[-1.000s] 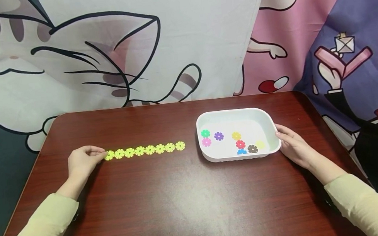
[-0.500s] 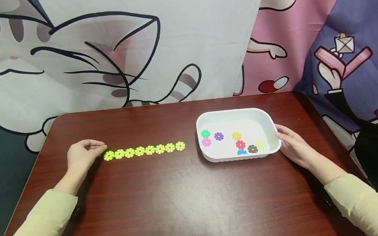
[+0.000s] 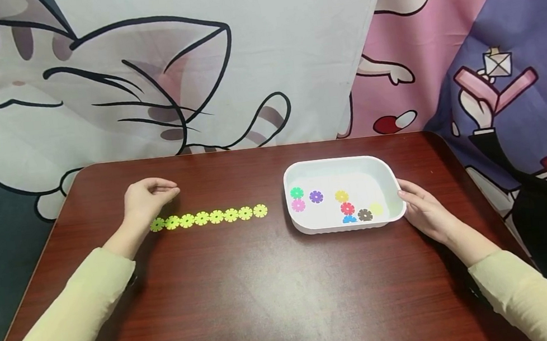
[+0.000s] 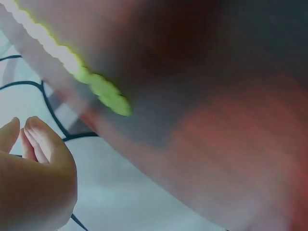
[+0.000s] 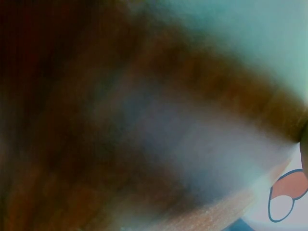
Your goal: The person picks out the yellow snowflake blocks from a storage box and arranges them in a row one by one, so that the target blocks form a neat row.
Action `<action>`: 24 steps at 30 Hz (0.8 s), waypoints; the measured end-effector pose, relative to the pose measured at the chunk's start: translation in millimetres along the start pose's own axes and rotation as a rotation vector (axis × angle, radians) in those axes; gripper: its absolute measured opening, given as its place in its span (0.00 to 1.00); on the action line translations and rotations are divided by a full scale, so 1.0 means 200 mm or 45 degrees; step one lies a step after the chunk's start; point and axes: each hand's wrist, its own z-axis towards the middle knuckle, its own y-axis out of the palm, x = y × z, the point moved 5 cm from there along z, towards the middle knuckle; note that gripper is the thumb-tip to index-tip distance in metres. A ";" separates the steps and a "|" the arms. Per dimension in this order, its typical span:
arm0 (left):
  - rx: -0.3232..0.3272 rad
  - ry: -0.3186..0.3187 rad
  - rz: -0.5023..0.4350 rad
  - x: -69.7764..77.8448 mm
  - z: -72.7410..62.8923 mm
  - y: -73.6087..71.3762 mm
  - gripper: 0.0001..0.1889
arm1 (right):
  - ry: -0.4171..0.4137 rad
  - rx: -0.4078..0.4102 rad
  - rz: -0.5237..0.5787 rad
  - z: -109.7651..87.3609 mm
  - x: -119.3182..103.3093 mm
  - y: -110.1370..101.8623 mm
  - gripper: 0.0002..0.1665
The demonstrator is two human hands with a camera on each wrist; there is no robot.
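Observation:
A straight row of several yellow-green flower-shaped pieces [image 3: 216, 216] lies on the table, left of centre. My left hand [image 3: 147, 199] is over the left end of that row, its fingertips just behind it, and nothing shows between thumb and fingers. In the left wrist view the same row [image 4: 67, 57] runs past the hand, which has a small gap between thumb and fingers. At the right, my right hand [image 3: 427, 212] grips the right rim of a white plastic tray [image 3: 338, 164]. The right wrist view is mostly blurred.
Inside the tray lie several loose flower pieces, among them a green one [image 3: 297, 192], a purple one [image 3: 316, 196], a red one [image 3: 347, 208] and a brown one [image 3: 365, 214]. Behind the brown wooden table [image 3: 247, 297] hangs a cartoon-printed cloth [image 3: 279, 40].
My left hand has let go of the row's left end, lifted off and moved right and toward the back. The row, the tray and my right hand stay in place.

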 end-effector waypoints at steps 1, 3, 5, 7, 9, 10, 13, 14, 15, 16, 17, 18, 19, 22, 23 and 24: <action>-0.006 0.008 -0.006 0.02 0.01 0.02 0.14 | 0.001 0.001 -0.001 0.00 0.00 0.00 0.25; -0.021 0.028 -0.006 0.06 0.02 0.05 0.14 | 0.005 0.005 -0.004 0.00 0.00 0.00 0.25; -0.039 0.043 -0.018 0.10 0.03 0.09 0.13 | 0.012 0.008 -0.009 0.00 0.00 0.00 0.24; -0.057 0.062 -0.021 0.14 0.04 0.13 0.13 | 0.016 0.012 -0.011 0.00 0.00 0.00 0.24; -0.072 0.079 -0.034 0.17 0.05 0.17 0.13 | 0.018 0.015 -0.012 0.00 0.00 0.00 0.24; -0.081 0.082 -0.050 0.19 0.05 0.19 0.12 | 0.017 0.017 -0.013 0.00 0.00 0.00 0.24; -0.100 0.105 -0.068 0.25 0.07 0.24 0.12 | 0.014 0.020 -0.012 0.00 0.00 0.00 0.24; -0.107 0.109 -0.077 0.27 0.07 0.26 0.12 | 0.014 0.019 -0.012 0.00 0.00 0.00 0.24; -0.115 0.112 -0.082 0.29 0.07 0.28 0.12 | 0.013 0.019 -0.013 0.00 0.00 0.00 0.24; -0.122 0.118 -0.083 0.31 0.07 0.30 0.12 | 0.013 0.017 -0.011 0.00 0.00 0.00 0.24; -0.129 0.125 -0.081 0.33 0.08 0.32 0.11 | 0.013 0.017 -0.012 0.00 0.00 0.00 0.24; -0.138 0.129 -0.082 0.34 0.08 0.34 0.11 | 0.013 0.016 -0.012 0.00 0.00 0.00 0.24; -0.147 0.135 -0.084 0.36 0.08 0.36 0.11 | 0.013 0.016 -0.012 0.00 0.00 0.00 0.24; -0.174 0.155 -0.098 0.41 0.08 0.42 0.10 | 0.013 0.017 -0.012 0.00 0.00 0.00 0.24; -0.183 0.161 -0.103 0.43 0.08 0.44 0.10 | 0.013 0.017 -0.015 0.00 0.00 0.00 0.24; -0.191 0.172 -0.106 0.44 0.08 0.46 0.10 | 0.013 0.017 -0.016 0.00 0.00 0.00 0.24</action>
